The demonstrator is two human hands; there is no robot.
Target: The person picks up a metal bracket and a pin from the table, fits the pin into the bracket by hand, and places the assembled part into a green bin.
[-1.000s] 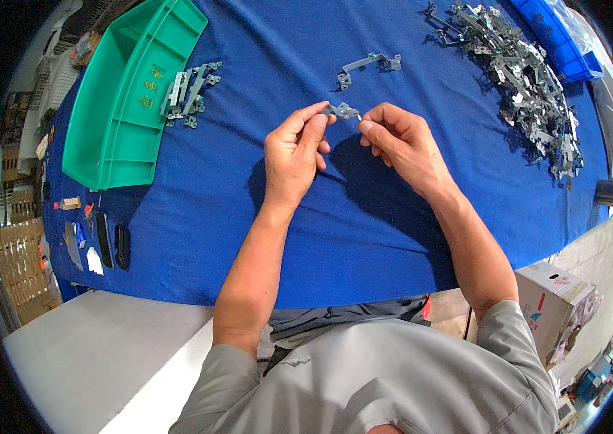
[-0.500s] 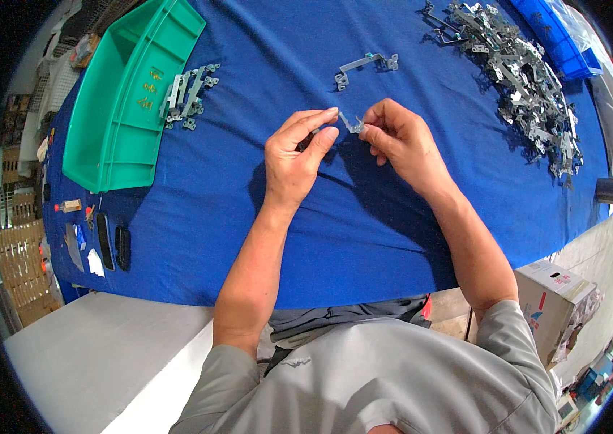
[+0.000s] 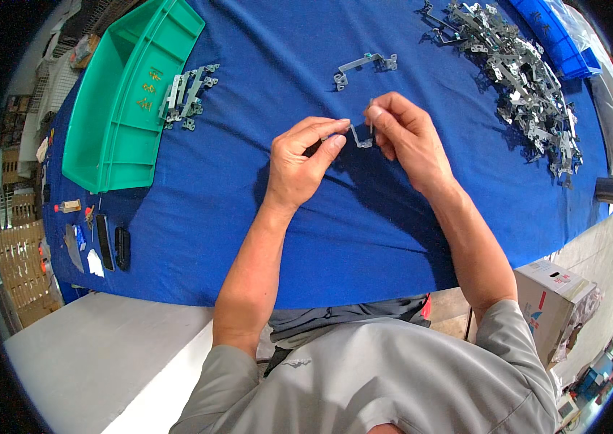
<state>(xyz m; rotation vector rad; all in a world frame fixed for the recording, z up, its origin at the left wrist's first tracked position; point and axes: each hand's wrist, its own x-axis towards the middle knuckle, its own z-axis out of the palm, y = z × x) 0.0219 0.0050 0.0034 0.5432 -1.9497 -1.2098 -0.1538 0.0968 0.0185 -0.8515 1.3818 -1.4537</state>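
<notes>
Right of green bin (image 3: 126, 155), right hand (image 3: 416, 147) pinches a freshly turned metal bracket (image 3: 363, 144); left hand (image 3: 294, 166) fingers slightly parted, hold unclear.

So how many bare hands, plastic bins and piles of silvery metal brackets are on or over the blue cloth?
Bare hands: 2 (left hand, right hand)
Plastic bins: 2 (long green bin, blue bin)
Piles of silvery metal brackets: 2 (small pile, big heap)
Total: 6
</notes>
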